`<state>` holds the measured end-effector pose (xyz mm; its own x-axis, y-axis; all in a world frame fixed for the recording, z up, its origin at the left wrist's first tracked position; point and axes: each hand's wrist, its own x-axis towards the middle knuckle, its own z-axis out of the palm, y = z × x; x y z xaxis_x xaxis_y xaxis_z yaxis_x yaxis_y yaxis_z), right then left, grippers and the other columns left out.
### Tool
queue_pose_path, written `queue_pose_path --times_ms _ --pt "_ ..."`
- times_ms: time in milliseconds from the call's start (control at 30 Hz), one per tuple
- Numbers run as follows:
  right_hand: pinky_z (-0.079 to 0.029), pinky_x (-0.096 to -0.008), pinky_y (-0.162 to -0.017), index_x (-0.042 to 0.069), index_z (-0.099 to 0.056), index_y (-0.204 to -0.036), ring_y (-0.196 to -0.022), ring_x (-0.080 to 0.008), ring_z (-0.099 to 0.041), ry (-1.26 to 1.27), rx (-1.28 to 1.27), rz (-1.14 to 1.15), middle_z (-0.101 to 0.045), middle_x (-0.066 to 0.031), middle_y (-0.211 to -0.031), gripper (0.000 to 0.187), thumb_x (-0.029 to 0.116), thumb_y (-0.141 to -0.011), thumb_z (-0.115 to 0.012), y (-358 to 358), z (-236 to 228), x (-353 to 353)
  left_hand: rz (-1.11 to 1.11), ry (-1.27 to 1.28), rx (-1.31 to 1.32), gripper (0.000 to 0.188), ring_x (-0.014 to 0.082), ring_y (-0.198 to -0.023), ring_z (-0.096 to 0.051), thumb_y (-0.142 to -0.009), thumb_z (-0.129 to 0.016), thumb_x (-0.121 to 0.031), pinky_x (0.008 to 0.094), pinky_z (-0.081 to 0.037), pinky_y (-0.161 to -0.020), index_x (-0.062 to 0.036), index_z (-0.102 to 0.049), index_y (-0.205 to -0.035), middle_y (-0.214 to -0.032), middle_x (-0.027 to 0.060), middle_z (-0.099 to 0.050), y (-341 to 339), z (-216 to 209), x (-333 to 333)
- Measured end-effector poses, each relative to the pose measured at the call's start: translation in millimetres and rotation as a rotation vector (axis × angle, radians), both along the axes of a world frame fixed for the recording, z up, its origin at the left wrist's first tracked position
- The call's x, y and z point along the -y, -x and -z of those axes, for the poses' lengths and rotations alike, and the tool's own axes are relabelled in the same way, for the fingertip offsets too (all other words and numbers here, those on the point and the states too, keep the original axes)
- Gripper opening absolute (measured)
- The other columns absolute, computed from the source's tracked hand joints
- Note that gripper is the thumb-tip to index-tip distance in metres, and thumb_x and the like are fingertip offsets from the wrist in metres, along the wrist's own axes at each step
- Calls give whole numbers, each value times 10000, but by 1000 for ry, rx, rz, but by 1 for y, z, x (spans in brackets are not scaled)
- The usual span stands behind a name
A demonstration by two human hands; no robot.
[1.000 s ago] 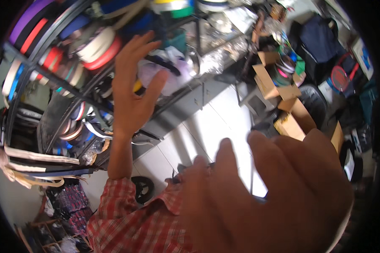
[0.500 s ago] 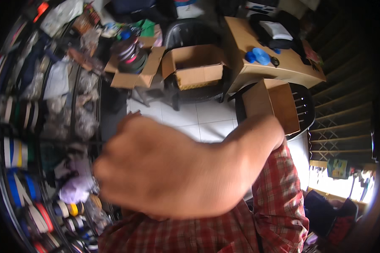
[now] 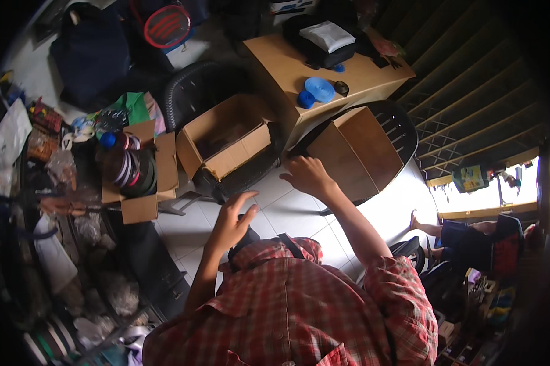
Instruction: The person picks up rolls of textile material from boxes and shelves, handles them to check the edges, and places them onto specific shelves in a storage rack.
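My left hand [image 3: 231, 221] is raised above the tiled floor with thumb and fingers apart, holding nothing. To its right my right hand [image 3: 310, 177] hovers with its thumb away from bent fingers, and nothing shows in it. Nearest to the right hand is an open cardboard box [image 3: 377, 163] on a black chair [image 3: 403, 122]. Another open cardboard box [image 3: 244, 150] sits on a black armchair [image 3: 192, 82], beyond the left hand. Neither hand appears to touch a box.
Left, an open carton [image 3: 139, 210] holds several rolls of strap [image 3: 128, 171]. A wooden desk [image 3: 275, 58] carries blue rolls [image 3: 319, 89] and a black bag [image 3: 311, 52]. Crowded shelving lines the left side. A person's legs [image 3: 449, 235] show at right by a folding gate [image 3: 470, 110].
My right forearm and hand, which filled the middle close to the camera, have moved down and away. My left hand has come into sight. The view has turned and shifted.
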<state>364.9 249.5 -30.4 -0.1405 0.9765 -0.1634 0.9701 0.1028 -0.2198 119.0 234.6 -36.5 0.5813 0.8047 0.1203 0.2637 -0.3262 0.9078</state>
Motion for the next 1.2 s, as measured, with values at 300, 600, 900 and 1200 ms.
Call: queue_pose_path --times_ms 300,600,900,1200 --pt "-540 -442 -694 97 -675 -910 -778 -375 -660 -68 -252 395 -672 -176 -803 303 386 -824 -646 -53 81 -50 381 101 -23 282 315 -1072 -603 -921 -560 -190 361 -457 -895 -18 -576 -1144 -1124 161 -631 -71 34 -118" --pt "-526 -449 -703 60 -667 -875 -775 -367 -662 -298 -490 729 -673 -171 -759 250 301 -828 -622 -202 164 -153 329 188 -83 243 258 -990 -648 -917 -582 -175 332 -483 -849 -11 -598 -1095 -1008 143 -677 -195 109 -211" --pt "-510 -455 -837 -56 -487 -1135 -1009 -409 -603 -183 -437 1427 -584 -279 -1074 812 575 -692 -742 -319 264 -256 -45 -293 -358 791 459 -1125 -498 -769 -737 -275 478 -430 -922 -47 -309 -1394 -1371 237 -404 -369 208 -293" --pt "-500 -446 -699 8 -321 -1152 -935 -372 -600 -101 -885 1496 -555 -268 -1087 836 416 -646 -846 -334 290 -262 -131 -28 -420 894 521 -1293 -307 -691 -754 -91 524 -339 -1047 -121 -272 -1444 -1422 349 -251 -408 247 -345"
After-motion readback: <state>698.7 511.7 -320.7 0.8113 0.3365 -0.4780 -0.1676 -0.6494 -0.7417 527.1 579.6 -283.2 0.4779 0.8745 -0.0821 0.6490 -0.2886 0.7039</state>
